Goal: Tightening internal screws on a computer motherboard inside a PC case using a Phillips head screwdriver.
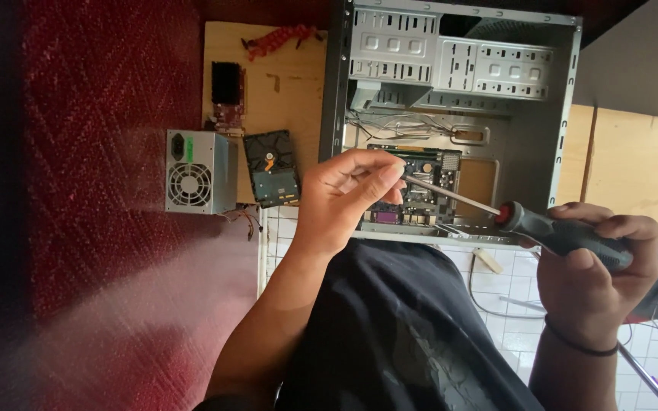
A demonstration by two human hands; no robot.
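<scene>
Just above an open computer case point(531, 129), the right hand point(592, 266) wraps its grip around the dark handle of a screwdriver point(542, 227), while the left hand point(344, 194) pinches the tip of its metal shaft between thumb and fingers. Below the shaft, a motherboard point(420, 186) sits inside the case. Left of the case, a grey power supply point(198, 171), a hard drive point(271, 167) and an expansion card point(227, 95) lie on the wooden desk point(295, 84).

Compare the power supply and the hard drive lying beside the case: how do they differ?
The power supply is a tall silver box with a round fan grille; the hard drive is a flat, dark slab. The power supply overhangs the red carpet; the hard drive lies tilted on the board. Neither hand touches them.
</scene>
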